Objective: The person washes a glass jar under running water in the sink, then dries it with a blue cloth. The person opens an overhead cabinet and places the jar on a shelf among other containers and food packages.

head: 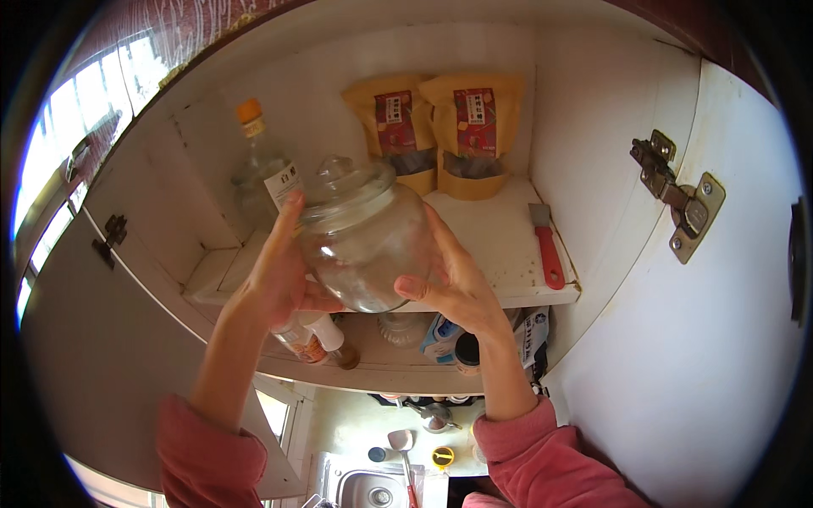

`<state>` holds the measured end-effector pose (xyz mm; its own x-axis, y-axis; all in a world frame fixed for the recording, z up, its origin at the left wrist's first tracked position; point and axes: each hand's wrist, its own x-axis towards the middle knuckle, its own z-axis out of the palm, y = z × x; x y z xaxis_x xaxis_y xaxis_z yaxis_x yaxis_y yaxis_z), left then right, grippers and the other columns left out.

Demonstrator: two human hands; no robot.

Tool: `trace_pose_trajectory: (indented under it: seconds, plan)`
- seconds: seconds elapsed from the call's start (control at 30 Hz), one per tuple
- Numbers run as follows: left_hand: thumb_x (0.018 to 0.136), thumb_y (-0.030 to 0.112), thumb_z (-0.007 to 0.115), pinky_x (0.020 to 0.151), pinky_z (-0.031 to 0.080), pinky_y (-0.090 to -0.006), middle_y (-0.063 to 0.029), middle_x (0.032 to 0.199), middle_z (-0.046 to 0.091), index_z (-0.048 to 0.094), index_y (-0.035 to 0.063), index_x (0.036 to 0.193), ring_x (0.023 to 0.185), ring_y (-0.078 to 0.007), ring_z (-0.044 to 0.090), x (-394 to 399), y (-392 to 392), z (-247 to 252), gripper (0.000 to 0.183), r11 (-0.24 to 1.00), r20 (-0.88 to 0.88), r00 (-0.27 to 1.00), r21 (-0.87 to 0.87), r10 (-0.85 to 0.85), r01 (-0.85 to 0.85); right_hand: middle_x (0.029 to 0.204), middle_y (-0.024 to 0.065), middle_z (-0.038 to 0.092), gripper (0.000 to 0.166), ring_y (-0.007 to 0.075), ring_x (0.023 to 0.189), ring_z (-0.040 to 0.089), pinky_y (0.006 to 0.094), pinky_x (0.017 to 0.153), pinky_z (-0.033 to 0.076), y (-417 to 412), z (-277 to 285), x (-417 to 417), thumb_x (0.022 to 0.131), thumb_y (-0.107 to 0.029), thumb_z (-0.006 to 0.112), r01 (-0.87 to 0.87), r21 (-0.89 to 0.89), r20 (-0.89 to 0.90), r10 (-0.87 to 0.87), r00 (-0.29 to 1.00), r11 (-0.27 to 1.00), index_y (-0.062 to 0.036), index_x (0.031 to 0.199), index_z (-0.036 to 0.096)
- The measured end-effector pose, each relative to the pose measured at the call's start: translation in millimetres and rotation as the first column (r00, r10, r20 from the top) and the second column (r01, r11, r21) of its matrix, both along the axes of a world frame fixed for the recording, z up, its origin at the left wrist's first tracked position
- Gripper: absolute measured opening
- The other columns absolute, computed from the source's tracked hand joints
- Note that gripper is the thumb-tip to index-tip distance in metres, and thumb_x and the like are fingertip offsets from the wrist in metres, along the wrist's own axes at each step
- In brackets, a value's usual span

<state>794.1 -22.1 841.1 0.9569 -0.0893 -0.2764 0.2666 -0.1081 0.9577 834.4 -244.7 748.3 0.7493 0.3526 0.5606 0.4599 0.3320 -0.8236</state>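
Note:
My left hand and my right hand hold a lidded glass jar between them, in front of the cabinet's upper shelf. The jar is tilted a little, with its round-knobbed glass lid on, and looks see-through. Just behind my left hand stands a clear bottle with an orange cap and a white label. Two brown stand-up pouches with red labels lean at the back of the shelf. A scraper with a red handle lies at the shelf's right end.
Open cabinet doors flank the shelves, with metal hinges. The lower shelf holds bottles, a dark-lidded jar and packets. Far below are a metal sink, a spatula and a yellow cup.

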Motion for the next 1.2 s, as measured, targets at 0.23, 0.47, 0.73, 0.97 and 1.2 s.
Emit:
trace_pose_trajectory:
  seconds: [0.23,0.47,0.73,0.97,1.2]
  plan:
    - [0.072,0.096,0.027,0.078,0.053,-0.0415,-0.0194,0.130,0.059,0.040,0.0061,0.148,0.098,-0.0337,0.063,16,6,-1,0.119,0.992,0.021,0.999,0.122,-0.033,0.030,0.155,0.0282,0.027,0.117,0.0329,0.148,0.022,0.0390,0.120,0.017,2,-5,6,0.076,-0.043,0.083,0.021,0.003,-0.030,-0.021,0.999,1.000,0.0132,0.151,0.012]
    - [0.075,0.095,0.027,0.094,0.046,-0.0485,-0.0193,0.145,0.049,0.038,0.0095,0.151,0.120,-0.0372,0.055,22,-3,-1,0.115,0.996,0.126,0.992,0.085,-0.006,-0.004,0.156,0.0299,0.025,0.115,0.0342,0.148,0.021,0.0388,0.120,0.015,8,-10,12,0.078,-0.043,0.082,0.110,-0.021,0.032,-0.109,0.993,0.994,0.0132,0.151,0.013]
    - [0.079,0.088,0.038,0.087,0.052,-0.0491,-0.0171,0.129,0.059,0.044,0.0092,0.145,0.108,-0.0314,0.062,52,17,-23,0.103,0.995,0.144,0.987,0.059,0.074,-0.083,0.154,0.0331,0.027,0.119,0.0376,0.147,0.024,0.0395,0.120,0.021,7,-11,17,0.074,-0.050,0.082,0.297,-0.221,0.153,-0.268,0.951,0.929,0.0149,0.149,0.016]
    - [0.076,0.090,0.040,0.085,0.051,-0.0427,-0.0182,0.133,0.058,0.038,0.0089,0.149,0.110,-0.0301,0.063,47,-9,-24,0.109,0.991,0.225,0.967,0.034,0.119,-0.130,0.153,0.0373,0.022,0.128,0.0423,0.146,0.022,0.0401,0.120,0.020,2,-14,18,0.070,-0.054,0.082,0.267,-0.207,0.066,-0.259,0.964,0.941,0.0162,0.148,0.010]
    - [0.079,0.090,0.035,0.076,0.051,-0.0378,-0.0187,0.125,0.061,0.039,0.0045,0.146,0.091,-0.0246,0.066,51,-2,-24,0.109,0.995,0.252,0.965,0.050,0.076,-0.092,0.154,0.0359,0.021,0.145,0.0414,0.146,0.025,0.0404,0.120,0.021,13,-9,19,0.059,-0.061,0.086,0.426,-0.217,0.161,-0.398,0.903,0.879,0.0129,0.150,0.001]
